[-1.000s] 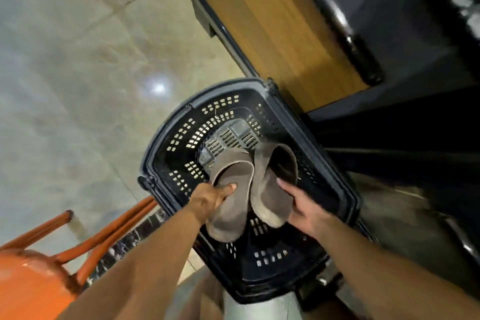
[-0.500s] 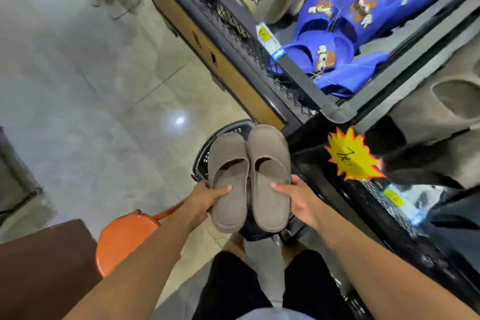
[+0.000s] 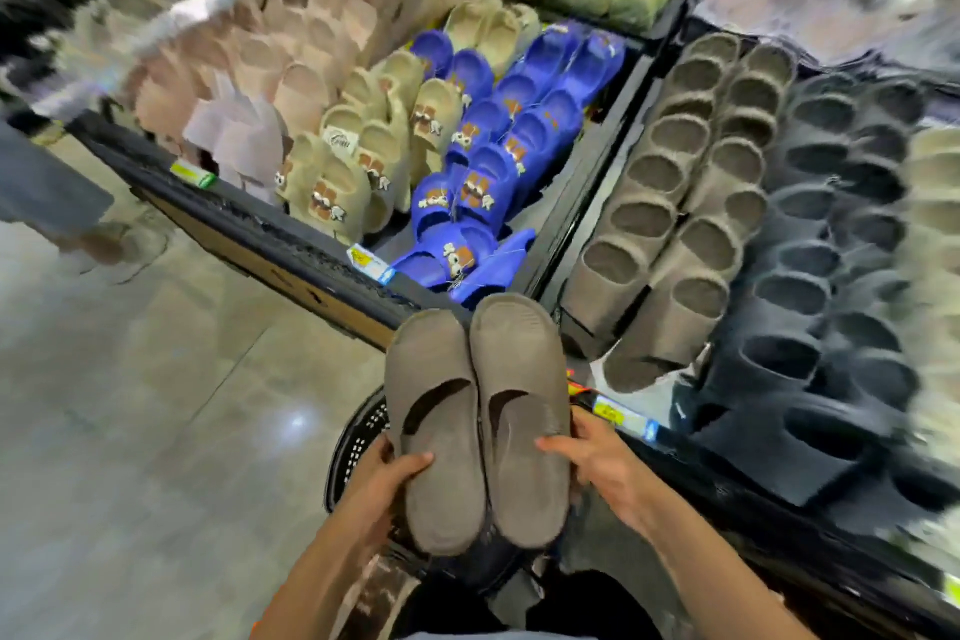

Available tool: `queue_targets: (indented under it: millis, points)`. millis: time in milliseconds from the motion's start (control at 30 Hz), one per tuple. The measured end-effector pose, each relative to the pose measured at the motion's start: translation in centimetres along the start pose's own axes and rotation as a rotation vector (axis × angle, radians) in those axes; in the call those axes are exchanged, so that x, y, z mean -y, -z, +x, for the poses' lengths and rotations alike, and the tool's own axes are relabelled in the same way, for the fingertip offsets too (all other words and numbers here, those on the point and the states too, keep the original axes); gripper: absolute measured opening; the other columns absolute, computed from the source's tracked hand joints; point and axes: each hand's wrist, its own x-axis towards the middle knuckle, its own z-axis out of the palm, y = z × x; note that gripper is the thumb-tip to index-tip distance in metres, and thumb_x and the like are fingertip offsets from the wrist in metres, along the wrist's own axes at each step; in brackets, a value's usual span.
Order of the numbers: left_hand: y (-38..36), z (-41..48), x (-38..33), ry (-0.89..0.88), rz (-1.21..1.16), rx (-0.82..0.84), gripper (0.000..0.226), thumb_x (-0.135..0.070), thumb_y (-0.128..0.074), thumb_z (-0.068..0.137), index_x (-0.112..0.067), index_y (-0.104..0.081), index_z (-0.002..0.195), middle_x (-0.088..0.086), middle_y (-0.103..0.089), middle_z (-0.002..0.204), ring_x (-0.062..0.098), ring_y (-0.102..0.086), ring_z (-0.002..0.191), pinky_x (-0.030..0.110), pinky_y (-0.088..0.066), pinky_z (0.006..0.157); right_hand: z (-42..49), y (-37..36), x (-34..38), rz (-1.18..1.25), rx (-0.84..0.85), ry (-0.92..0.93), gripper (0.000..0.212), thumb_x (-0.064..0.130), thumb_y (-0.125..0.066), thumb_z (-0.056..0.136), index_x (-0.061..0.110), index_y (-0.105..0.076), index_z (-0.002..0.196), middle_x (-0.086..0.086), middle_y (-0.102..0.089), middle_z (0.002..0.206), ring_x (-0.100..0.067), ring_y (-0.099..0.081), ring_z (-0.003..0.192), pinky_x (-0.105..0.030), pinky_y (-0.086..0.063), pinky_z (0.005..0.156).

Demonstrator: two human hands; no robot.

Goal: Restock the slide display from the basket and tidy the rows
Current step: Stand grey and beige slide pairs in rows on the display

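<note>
Two taupe slides (image 3: 447, 431) side by side; left hand (image 3: 384, 478), right hand (image 3: 597, 463) fingers (image 3: 550, 444) clamped on each.

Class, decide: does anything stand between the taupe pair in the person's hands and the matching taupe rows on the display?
Nothing visible blocks the path. The left hand and right hand hold the pair in open air; only the display's front edge lies before the taupe rows.
</note>
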Motion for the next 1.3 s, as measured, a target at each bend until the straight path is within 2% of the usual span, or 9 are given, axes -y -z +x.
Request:
queue_targets:
  millis: [100, 200, 300, 467, 533, 633, 833, 1000, 1300]
  points:
    - [-3.6, 0.7, -2.8, -0.053, 0.059, 0.124, 0.070, -0.016, -0.085, 0.055, -0.012, -0.058, 0.121, 0.014, -0.070, 0.115, 0.034, -0.067, 0.106, 0.054, -0.049, 0.098, -2.0, 4.0, 1.7, -0.075, -0.071, 0.049, 0.055, 0.030, -0.084, 0.065, 0.020, -0.065, 0.116, -0.005, -0.074, 0.107, -0.039, -0.065, 0.107, -0.058, -0.049, 0.082]
    - [-7.4, 2.0, -5.0, -0.134, 0.151, 0.239, 0.068, -0.016, -0.087, 0.055, -0.003, -0.058, 0.116, 0.014, -0.070, 0.112, 0.031, -0.066, 0.103, 0.052, -0.049, 0.098, -3.5, 7.3, 3.3, -0.075, -0.177, 0.138, 0.056, 0.019, -0.087, 0.067, 0.012, -0.062, 0.117, -0.011, -0.073, 0.106, -0.037, -0.068, 0.100, -0.045, -0.048, 0.076]
    - [-12.0, 3.7, -7.6, -0.210, 0.223, 0.316, 0.050, -0.006, -0.078, 0.062, -0.003, -0.058, 0.107, 0.008, -0.072, 0.095, 0.021, -0.067, 0.089, 0.036, -0.057, 0.080, -4.4, 9.9, 5.0, -0.074, -0.300, 0.224, 0.058, 0.002, -0.082, 0.074, 0.016, -0.053, 0.123, -0.006, -0.072, 0.109, -0.020, -0.070, 0.096, -0.031, -0.056, 0.072]
    - [-18.7, 7.2, -11.3, -0.352, 0.382, 0.410, 0.050, 0.001, -0.075, 0.077, -0.006, -0.060, 0.124, 0.011, -0.070, 0.117, 0.023, -0.067, 0.104, 0.034, -0.055, 0.091, -2.6, 14.2, 5.5, -0.166, -0.577, 0.284, 0.068, 0.041, -0.086, 0.056, 0.034, -0.047, 0.110, 0.001, -0.070, 0.107, -0.022, -0.068, 0.096, -0.051, -0.055, 0.085]
    - [-20.7, 8.5, -11.8, -0.371, 0.411, 0.399, 0.050, 0.006, -0.071, 0.081, -0.007, -0.059, 0.128, 0.011, -0.070, 0.116, 0.022, -0.067, 0.101, 0.027, -0.057, 0.084, -1.3, 15.7, 5.0, -0.154, -0.644, 0.313, 0.068, 0.051, -0.080, 0.050, 0.043, -0.045, 0.108, 0.005, -0.068, 0.109, -0.020, -0.066, 0.102, -0.052, -0.053, 0.089]
    - [-22.6, 10.3, -11.7, -0.397, 0.429, 0.361, 0.053, 0.011, -0.069, 0.081, -0.008, -0.058, 0.129, 0.011, -0.070, 0.109, 0.021, -0.066, 0.096, 0.018, -0.056, 0.074, -0.6, 15.9, 5.3, -0.157, -0.722, 0.330, 0.057, 0.032, -0.083, 0.066, 0.038, -0.047, 0.109, 0.004, -0.068, 0.108, -0.020, -0.065, 0.103, -0.049, -0.053, 0.090]
    - [-21.9, 13.8, -9.3, -0.346, 0.506, 0.263, 0.050, 0.007, -0.075, 0.077, -0.012, -0.062, 0.121, 0.007, -0.072, 0.107, 0.028, -0.067, 0.104, 0.035, -0.055, 0.088, 1.7, 15.4, 4.3, -0.208, -0.781, 0.267, 0.056, 0.013, -0.080, 0.075, 0.025, -0.050, 0.120, 0.003, -0.069, 0.102, -0.017, -0.064, 0.096, -0.033, -0.051, 0.082]
    - [-21.6, 15.4, -7.1, -0.340, 0.528, 0.211, 0.053, 0.007, -0.076, 0.077, -0.010, -0.059, 0.124, 0.007, -0.071, 0.104, 0.026, -0.068, 0.099, 0.030, -0.056, 0.080, 3.2, 15.1, 2.5, -0.204, -0.798, 0.200, 0.055, 0.011, -0.076, 0.080, 0.023, -0.049, 0.126, 0.004, -0.068, 0.104, -0.015, -0.062, 0.097, -0.026, -0.046, 0.081]
    - [-21.7, 18.1, -5.1, -0.366, 0.629, 0.203, 0.055, 0.005, -0.073, 0.081, -0.012, -0.053, 0.129, -0.002, -0.068, 0.110, 0.017, -0.064, 0.107, 0.035, -0.051, 0.096, 5.0, 14.8, -0.6, -0.173, -0.845, 0.123, 0.058, 0.012, -0.073, 0.083, 0.020, -0.046, 0.133, 0.000, -0.069, 0.113, -0.020, -0.063, 0.107, -0.036, -0.052, 0.093]
